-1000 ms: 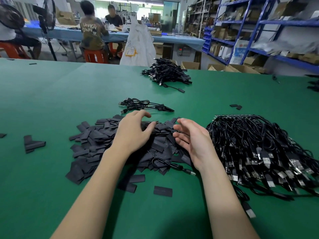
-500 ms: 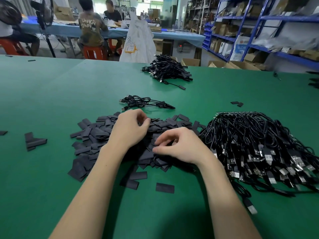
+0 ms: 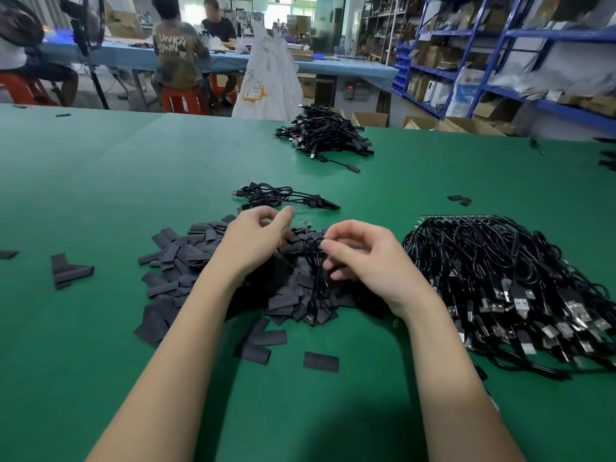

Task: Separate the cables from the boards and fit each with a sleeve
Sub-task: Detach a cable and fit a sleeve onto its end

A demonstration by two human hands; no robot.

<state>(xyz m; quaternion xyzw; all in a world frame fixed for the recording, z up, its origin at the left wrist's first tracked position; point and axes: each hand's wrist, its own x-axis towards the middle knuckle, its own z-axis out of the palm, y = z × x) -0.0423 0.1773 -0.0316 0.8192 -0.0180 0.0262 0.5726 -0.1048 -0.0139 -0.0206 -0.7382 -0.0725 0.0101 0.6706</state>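
Mid-bench, over sleeve pile: sleeving of one cable under way.
Right hand pinching cable, lifted for threading; left hand curled, contents indiscernible.

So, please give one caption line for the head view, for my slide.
Right hand pinches a thin black cable above the pile of flat black sleeves; left hand hovers, fingers curled.

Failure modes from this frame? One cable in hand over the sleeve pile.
1. The cable held by the right hand dangles into the sleeve pile; its plug could snag and scatter sleeves.
2. The left hand has its fingers curled, but whether they hold a sleeve is unclear; a fumbled pick seems possible.
3. The big cable heap lies close by, so loops might tangle.
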